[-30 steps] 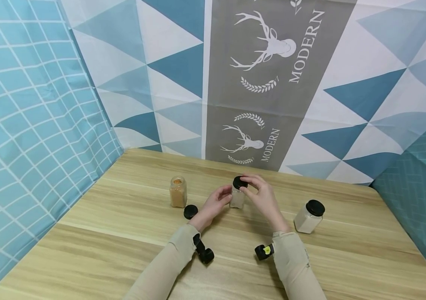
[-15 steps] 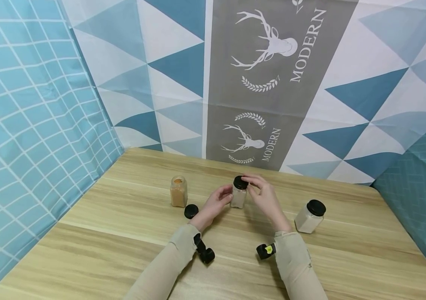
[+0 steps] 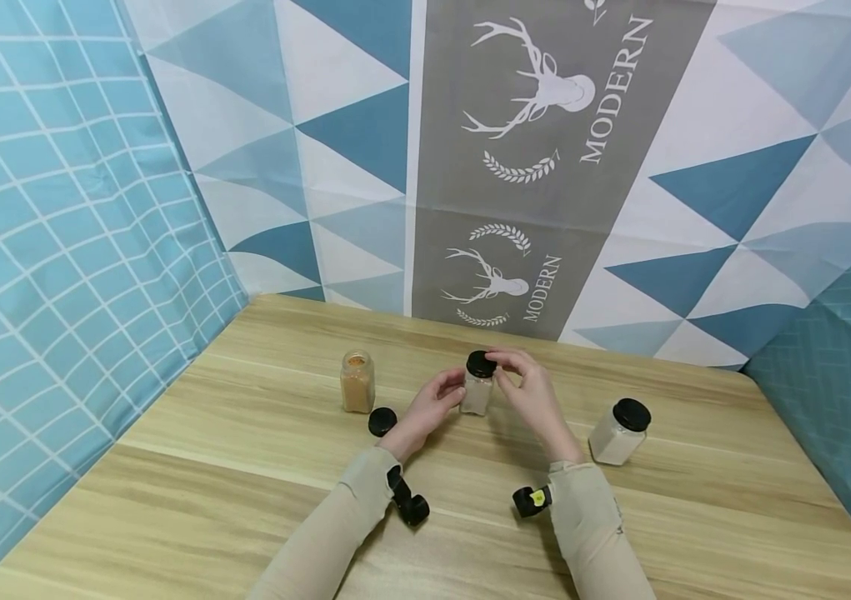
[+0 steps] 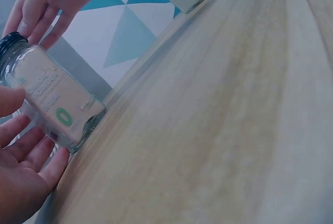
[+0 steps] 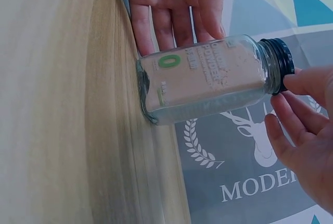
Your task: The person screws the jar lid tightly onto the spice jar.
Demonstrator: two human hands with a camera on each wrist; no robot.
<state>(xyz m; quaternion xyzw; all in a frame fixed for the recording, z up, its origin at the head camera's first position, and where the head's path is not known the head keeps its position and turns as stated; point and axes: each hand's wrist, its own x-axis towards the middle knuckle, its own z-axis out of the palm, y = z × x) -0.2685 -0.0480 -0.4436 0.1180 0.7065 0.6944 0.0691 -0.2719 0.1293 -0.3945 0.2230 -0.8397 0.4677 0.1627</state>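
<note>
A clear glass spice jar point(image 5: 208, 75) of pale powder, with "POWDER" and a green ring on its label, stands upright on the wooden table. My left hand point(image 3: 430, 410) holds its body between thumb and fingers, as the left wrist view also shows. At its top is a black screw lid point(image 3: 481, 364), pinched by my right hand point(image 3: 533, 402) between thumb and fingertips. Left of these stands a second spice jar point(image 3: 357, 387), uncapped and holding orange-brown powder. Beside it a loose black lid point(image 3: 382, 422) lies on the table, near my left wrist.
To the right of my right forearm stands a wider jar point(image 3: 618, 435) of whitish contents under a black lid. The wooden table point(image 3: 207, 500) meets a patterned cloth backdrop point(image 3: 350, 167) at the back. A blue grid cloth point(image 3: 57, 208) hangs along the left side.
My right thumb has shifted from the front of the lid round to its right side, so more of the lid shows. The left hand and the other jars stay put.
</note>
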